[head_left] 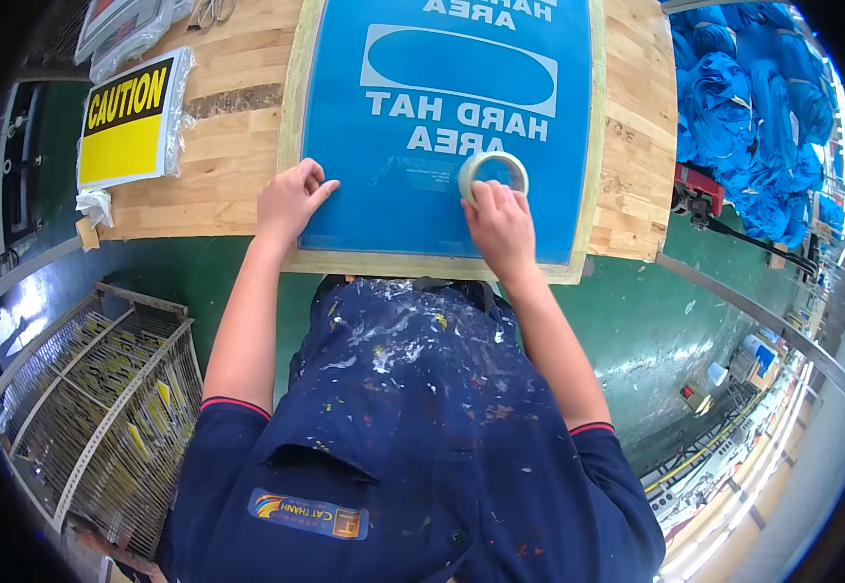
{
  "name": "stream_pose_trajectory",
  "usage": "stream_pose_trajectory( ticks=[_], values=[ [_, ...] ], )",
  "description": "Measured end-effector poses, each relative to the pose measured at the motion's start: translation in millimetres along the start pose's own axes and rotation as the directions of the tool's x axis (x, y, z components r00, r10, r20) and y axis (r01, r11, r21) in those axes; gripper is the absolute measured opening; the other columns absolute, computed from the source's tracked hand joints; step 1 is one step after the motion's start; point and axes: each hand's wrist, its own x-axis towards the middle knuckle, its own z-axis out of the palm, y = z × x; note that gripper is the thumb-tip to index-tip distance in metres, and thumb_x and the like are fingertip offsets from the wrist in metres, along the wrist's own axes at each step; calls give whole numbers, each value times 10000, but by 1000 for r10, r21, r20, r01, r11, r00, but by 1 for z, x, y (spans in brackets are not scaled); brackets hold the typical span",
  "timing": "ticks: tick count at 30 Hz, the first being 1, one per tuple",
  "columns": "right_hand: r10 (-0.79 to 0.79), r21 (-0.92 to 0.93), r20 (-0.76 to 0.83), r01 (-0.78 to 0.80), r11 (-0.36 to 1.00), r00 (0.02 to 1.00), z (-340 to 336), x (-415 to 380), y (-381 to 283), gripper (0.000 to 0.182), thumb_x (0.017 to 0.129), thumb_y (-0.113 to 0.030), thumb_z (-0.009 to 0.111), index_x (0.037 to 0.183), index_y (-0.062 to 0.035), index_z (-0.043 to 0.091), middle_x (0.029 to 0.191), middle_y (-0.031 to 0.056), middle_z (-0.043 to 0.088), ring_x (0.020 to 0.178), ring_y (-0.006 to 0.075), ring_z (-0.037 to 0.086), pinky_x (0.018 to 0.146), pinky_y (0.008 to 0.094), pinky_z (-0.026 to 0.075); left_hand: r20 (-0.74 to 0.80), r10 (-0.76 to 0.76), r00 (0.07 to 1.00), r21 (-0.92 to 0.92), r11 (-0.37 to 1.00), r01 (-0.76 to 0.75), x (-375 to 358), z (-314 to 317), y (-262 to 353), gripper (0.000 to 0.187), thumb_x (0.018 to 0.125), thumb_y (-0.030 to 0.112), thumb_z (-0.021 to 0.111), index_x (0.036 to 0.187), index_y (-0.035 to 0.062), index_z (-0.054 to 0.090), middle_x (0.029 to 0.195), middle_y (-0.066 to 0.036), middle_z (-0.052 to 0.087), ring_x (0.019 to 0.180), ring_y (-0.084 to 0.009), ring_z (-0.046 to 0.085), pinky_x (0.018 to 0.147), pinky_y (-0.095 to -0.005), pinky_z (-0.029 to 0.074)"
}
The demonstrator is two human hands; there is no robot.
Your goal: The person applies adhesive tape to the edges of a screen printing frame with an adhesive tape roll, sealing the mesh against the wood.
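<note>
Two arms outstretched: left hand (289, 197) flat on blue screen (384, 194), right hand (500, 225) grip around tape roll (492, 174).

A print workshop: a blue printing screen (447, 107) on a wooden workbench (238, 146), drying racks (92, 398), a paint-spattered apron (413, 389).

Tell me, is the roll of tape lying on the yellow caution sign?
No, the roll of tape stands on the blue screen, under the right hand.

Screen (384, 117): "HARD HAT AREA"; sign (126, 121): "CAUTION".
</note>
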Motion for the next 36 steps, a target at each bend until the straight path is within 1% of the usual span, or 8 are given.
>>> stream_pose_trajectory(
  ticks=[6,9,14,17,22,28,31,36],
  values=[
    [50,-50,66,-47,998,997,26,3,-2,175,951,-183,709,1027,-105,572,971,61,648,962,254,653,838,429,477,-295,152,943,-133,971,-198,-16,26,-28,191,937,250,764,884,119,636,724,-33,658,656,-205,647,590,-383,492],
    [-3,-38,108,7,999,994,30,14,-10,175,941,-184,718,1017,-106,580,969,58,650,968,255,655,834,426,478,-367,207,907,-16,973,-228,-12,31,-24,168,938,215,758,854,116,652,670,-39,624,593,-200,616,567,-369,483],
    [-70,-90,87,78,993,994,49,32,-45,175,920,-211,715,997,-118,588,967,46,668,924,223,671,826,411,483,-392,255,884,5,962,-275,-7,32,-27,159,924,197,755,838,116,648,657,-36,606,591,-220,610,568,-390,478],
    [-70,-28,89,73,997,994,48,36,-49,183,914,-202,721,1000,-113,587,966,49,671,927,225,673,825,408,488,-379,247,892,16,965,-261,-11,33,-27,160,921,202,754,837,116,648,656,-39,605,593,-227,612,572,-396,479],
    [-126,11,121,125,992,985,61,46,-73,83,966,-140,553,1024,-103,600,1015,71,698,956,242,694,866,385,494,-374,244,895,35,968,-250,-12,32,-23,160,916,208,756,840,116,651,659,-48,611,599,-237,620,578,-404,486],
    [-296,157,89,280,947,951,86,63,-126,93,939,-158,587,1019,-114,604,940,46,631,933,229,650,850,390,491,-378,246,893,25,966,-256,-11,34,-27,163,912,218,764,849,117,652,665,-52,622,611,-247,638,585,-411,499],
    [-305,226,18,293,929,952,70,54,-128,100,928,-175,627,999,-118,585,931,48,627,921,232,646,836,397,490,-381,246,891,14,965,-261,-11,32,-29,164,913,213,760,849,119,642,674,-50,619,621,-252,638,588,-411,498],
    [-83,88,28,80,993,996,49,29,-75,194,936,-232,706,999,-117,563,959,52,637,926,250,643,829,416,483,-380,217,899,14,973,-229,-11,34,-26,171,925,212,753,844,112,640,651,-48,622,601,-244,638,572,-406,490]
  ],
)
